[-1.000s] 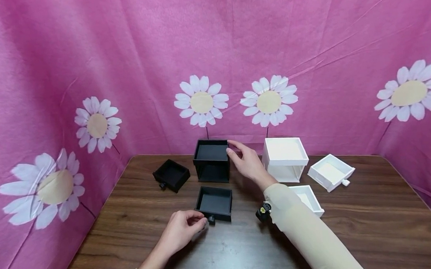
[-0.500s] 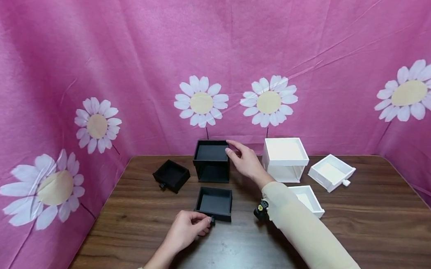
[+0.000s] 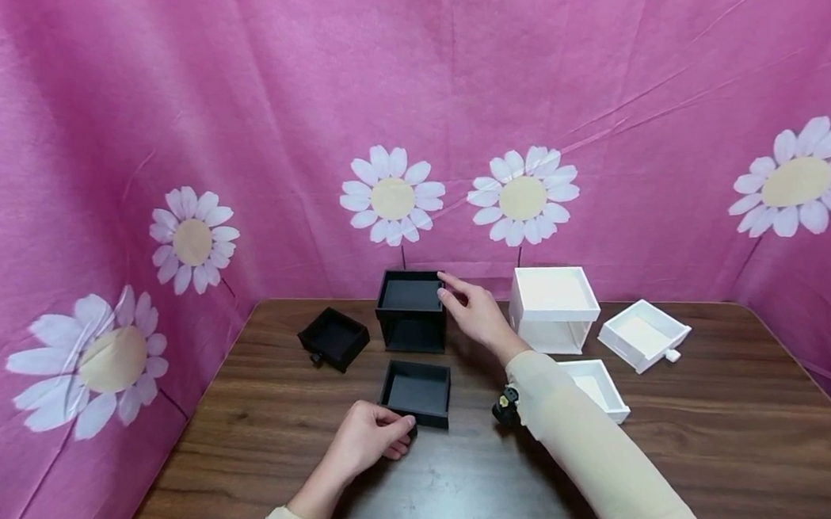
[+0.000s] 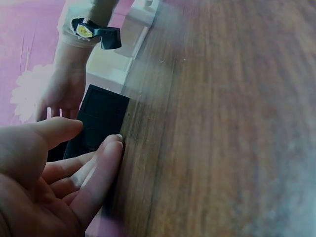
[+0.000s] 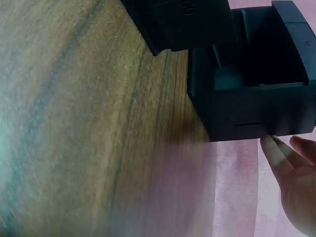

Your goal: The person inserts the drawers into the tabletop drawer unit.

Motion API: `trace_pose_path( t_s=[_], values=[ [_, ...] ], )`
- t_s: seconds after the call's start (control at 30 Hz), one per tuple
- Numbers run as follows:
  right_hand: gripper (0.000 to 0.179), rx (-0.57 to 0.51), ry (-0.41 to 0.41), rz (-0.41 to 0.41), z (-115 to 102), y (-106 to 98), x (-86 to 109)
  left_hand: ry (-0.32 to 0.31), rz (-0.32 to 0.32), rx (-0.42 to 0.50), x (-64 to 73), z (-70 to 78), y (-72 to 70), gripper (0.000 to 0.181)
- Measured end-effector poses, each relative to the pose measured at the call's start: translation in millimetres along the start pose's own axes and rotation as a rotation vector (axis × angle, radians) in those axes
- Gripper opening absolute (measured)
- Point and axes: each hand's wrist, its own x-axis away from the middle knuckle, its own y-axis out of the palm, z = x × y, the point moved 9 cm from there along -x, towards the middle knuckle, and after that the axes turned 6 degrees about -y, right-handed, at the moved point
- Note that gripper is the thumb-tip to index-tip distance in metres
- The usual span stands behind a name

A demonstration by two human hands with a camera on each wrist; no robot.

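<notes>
On the table stands a black box-shaped cabinet [image 3: 414,331] with an open front and a shallow recess on top. In front of it lies a black drawer [image 3: 432,417], its opening facing up. My left hand [image 3: 365,437] is at the drawer's front, thumb and fingers pinching its small knob, which they mostly hide. In the left wrist view, thumb and fingertips stand close against the black drawer [image 4: 103,111]. My right hand [image 3: 479,319] rests on the cabinet's right side, thumb near the top edge. The right wrist view shows its straight fingers touching the cabinet wall [image 5: 266,113].
A second black drawer [image 3: 335,340] lies left of the cabinet. To the right stand a white cabinet [image 3: 555,292], a white drawer [image 3: 645,333] beside it, and another white drawer [image 3: 613,402] partly behind my right sleeve. A pink flowered cloth [image 3: 280,141] hangs behind the table.
My left hand has moved slightly right, from beside the drawer's knob onto it. My right hand stays on the black cabinet. The view has shifted a little.
</notes>
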Motion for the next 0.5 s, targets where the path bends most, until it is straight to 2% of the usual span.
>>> trace_pose_path(
  t_s=[0.2,0.5],
  values=[
    [0.053,-0.024,0.025,-0.009,3.2,0.9,1.6,-0.050,-0.034,0.023,-2.5,-3.1,6.5,0.027],
    [0.052,-0.110,0.039,0.029,6.8,2.6,2.2,-0.030,-0.029,0.097,-2.6,-4.5,6.9,0.027]
  ],
)
